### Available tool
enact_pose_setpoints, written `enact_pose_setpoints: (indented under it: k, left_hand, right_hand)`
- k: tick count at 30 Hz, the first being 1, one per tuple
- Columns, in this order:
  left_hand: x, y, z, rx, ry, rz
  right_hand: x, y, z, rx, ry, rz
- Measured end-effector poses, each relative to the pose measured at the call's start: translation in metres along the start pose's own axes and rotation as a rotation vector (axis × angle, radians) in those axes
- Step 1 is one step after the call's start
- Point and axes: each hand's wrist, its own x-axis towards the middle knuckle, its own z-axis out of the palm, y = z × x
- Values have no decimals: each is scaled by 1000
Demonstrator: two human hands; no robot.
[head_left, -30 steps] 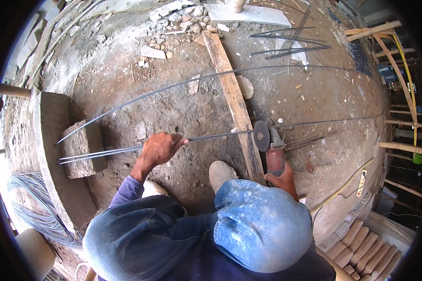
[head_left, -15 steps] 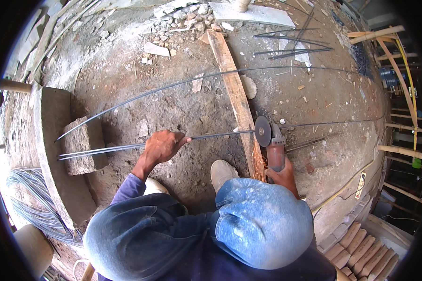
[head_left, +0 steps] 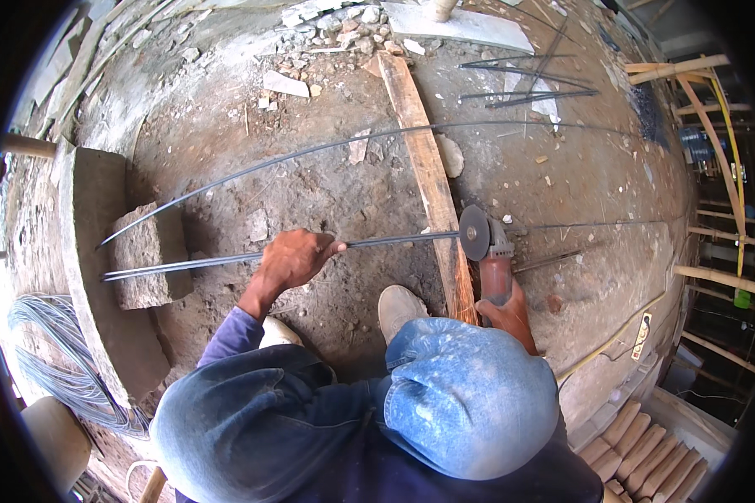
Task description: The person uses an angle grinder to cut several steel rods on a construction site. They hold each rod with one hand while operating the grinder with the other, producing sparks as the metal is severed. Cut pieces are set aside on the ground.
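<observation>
My left hand point(head_left: 296, 260) is closed round a small bundle of thin steel rods point(head_left: 403, 240), which run across in front of me. Their left ends rest on a rough concrete block point(head_left: 153, 258). Gripped by its body in my right hand point(head_left: 509, 315) is an angle grinder point(head_left: 497, 272). The grinder's grey cutting disc point(head_left: 476, 233) stands against the rods where they cross a wooden plank point(head_left: 419, 159). Orange sparks point(head_left: 464, 289) spray from the disc along the plank toward me. The fingers of my right hand are partly hidden behind the tool.
Beyond the bundle, another long rod point(head_left: 310, 152) curves across the block and plank. Short cut rods point(head_left: 528, 94) lie at the far right. A wire coil point(head_left: 59, 360) sits left of a concrete slab point(head_left: 101, 218). A power strip point(head_left: 642, 336) and stacked bricks point(head_left: 646, 453) are at right.
The rod ends on the block now lie closer together. Sparks still fly from the disc, and both hands keep nearly the same place; the view has shifted slightly.
</observation>
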Motion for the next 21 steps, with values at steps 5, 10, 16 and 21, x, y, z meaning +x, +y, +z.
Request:
enact_pose_setpoints:
  k: [5, 10, 16, 21]
  left_hand:
    - [-1, 0, 2, 41, 10, -3]
    - [-1, -1, 3, 49, 31, 22]
    - [-3, -2, 7, 76, 62, 27]
    - [-4, -3, 11, 101, 95, 46]
  right_hand:
    - [2, 18, 5, -93, 44, 17]
    - [-2, 13, 2, 29, 4, -53]
    - [-2, 3, 3, 53, 36, -141]
    - [-5, 6, 3, 37, 37, -80]
